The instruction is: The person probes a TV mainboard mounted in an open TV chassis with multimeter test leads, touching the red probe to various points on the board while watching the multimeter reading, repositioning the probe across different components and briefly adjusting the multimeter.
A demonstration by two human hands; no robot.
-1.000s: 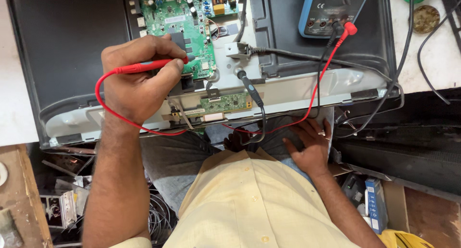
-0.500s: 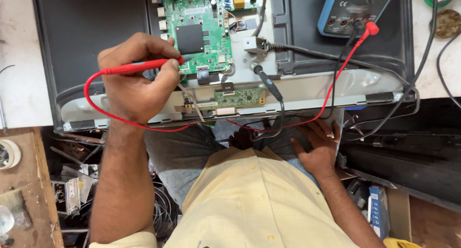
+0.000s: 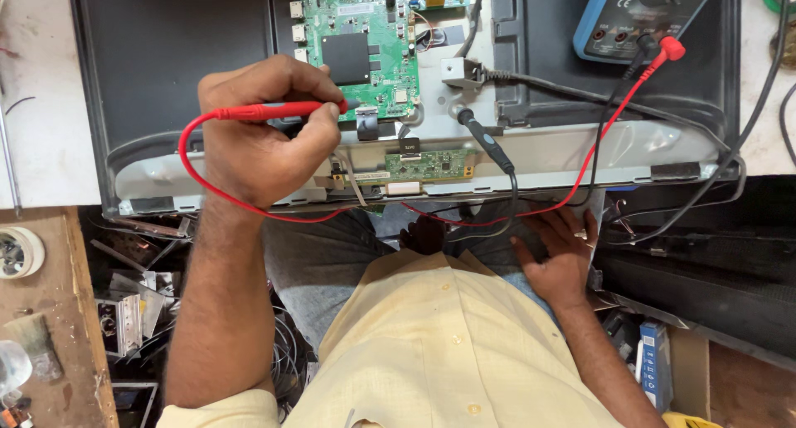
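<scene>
My left hand (image 3: pixel 264 138) grips a red multimeter probe (image 3: pixel 278 110), its tip touching the lower edge of a green circuit board (image 3: pixel 356 46) mounted on the open back of a flat screen panel (image 3: pixel 149 71). The red lead (image 3: pixel 609 121) loops below the panel and runs up to a blue multimeter (image 3: pixel 638 13) at the top right. A black probe (image 3: pixel 483 138) lies loose on the metal frame, beside a narrow green strip board (image 3: pixel 427 164). My right hand (image 3: pixel 557 258) rests flat and open on my lap below the panel's edge, holding nothing.
A white work surface (image 3: pixel 33 121) lies left of the panel. Below left, a wooden bench (image 3: pixel 50 312) carries a tape roll (image 3: pixel 18 252). Scrap metal parts and wires (image 3: pixel 133 312) fill the gap by my left leg. A blue box (image 3: pixel 655 362) stands lower right.
The view has shifted so the panel sits further right and higher. My left hand keeps the red probe on the board. My right hand stays on my lap.
</scene>
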